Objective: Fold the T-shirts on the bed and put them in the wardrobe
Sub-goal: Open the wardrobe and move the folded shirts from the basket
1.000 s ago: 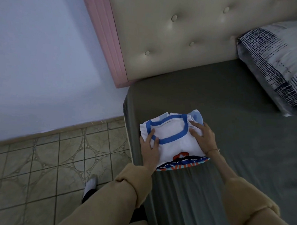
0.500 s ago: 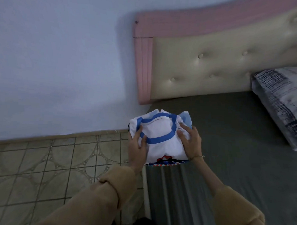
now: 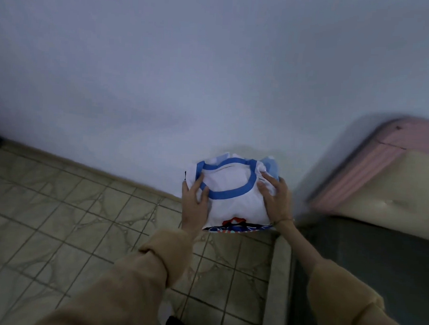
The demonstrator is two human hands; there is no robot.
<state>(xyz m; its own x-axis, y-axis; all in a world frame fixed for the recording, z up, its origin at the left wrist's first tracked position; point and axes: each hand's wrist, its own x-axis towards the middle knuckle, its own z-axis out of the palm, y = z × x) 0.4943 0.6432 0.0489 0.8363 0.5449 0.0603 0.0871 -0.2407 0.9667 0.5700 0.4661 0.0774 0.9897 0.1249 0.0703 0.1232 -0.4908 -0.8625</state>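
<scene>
A folded white T-shirt (image 3: 234, 195) with a blue collar band and a red and blue print at its near edge is up in the air, over the tiled floor beside the bed. My left hand (image 3: 194, 203) grips its left side, thumb on top. My right hand (image 3: 277, 202) grips its right side, fingers spread over the top. The undersides of both hands are hidden by the cloth. No wardrobe is in view.
The bed (image 3: 366, 262) with its dark grey sheet fills the lower right, and its pink and cream headboard (image 3: 390, 170) rises at the right. A plain pale wall (image 3: 163, 74) stands ahead. Patterned tiles (image 3: 58, 217) cover the floor on the left.
Both hands lifted the folded T-shirt off the bed's corner and carried it left, out over the floor. The view swung left, so the pillow dropped out of sight.
</scene>
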